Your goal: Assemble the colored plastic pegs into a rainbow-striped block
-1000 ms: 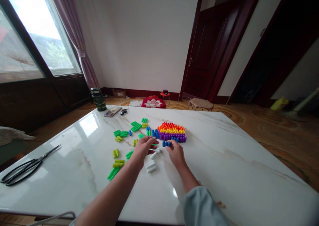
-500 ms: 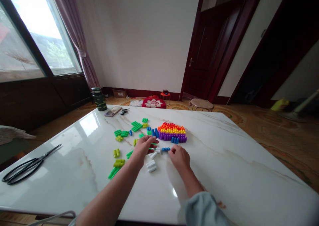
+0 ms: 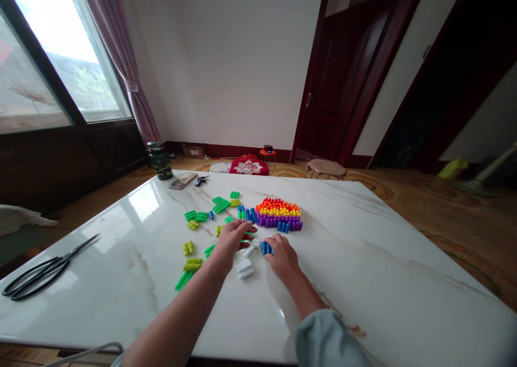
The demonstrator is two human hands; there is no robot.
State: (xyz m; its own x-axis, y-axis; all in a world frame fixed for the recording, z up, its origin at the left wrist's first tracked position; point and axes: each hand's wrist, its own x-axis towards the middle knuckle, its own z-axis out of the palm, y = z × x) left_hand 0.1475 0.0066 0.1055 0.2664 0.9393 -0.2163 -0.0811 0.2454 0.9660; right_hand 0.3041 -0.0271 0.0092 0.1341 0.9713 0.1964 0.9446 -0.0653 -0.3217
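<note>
A rainbow block of stacked pegs [image 3: 278,213], red to purple, stands on the white marble table [image 3: 363,281]. My right hand [image 3: 281,256] is closed on a small cluster of blue pegs [image 3: 265,247] just in front of that block. My left hand [image 3: 232,237] lies flat with fingers spread over loose green and white pegs. White pegs [image 3: 244,269] lie between my wrists. Loose blue pegs [image 3: 251,215] sit at the block's left edge.
Green and yellow-green pegs [image 3: 194,219] are scattered left of my hands. Black scissors [image 3: 44,270] lie near the table's left edge. A phone [image 3: 182,180], keys [image 3: 201,180] and a dark jar [image 3: 159,161] sit at the far corner. A stool [image 3: 325,168] stands beyond the table.
My right hand has drawn back from the rainbow block toward me with the blue pegs and shifted slightly left. My left hand has stayed in place.
</note>
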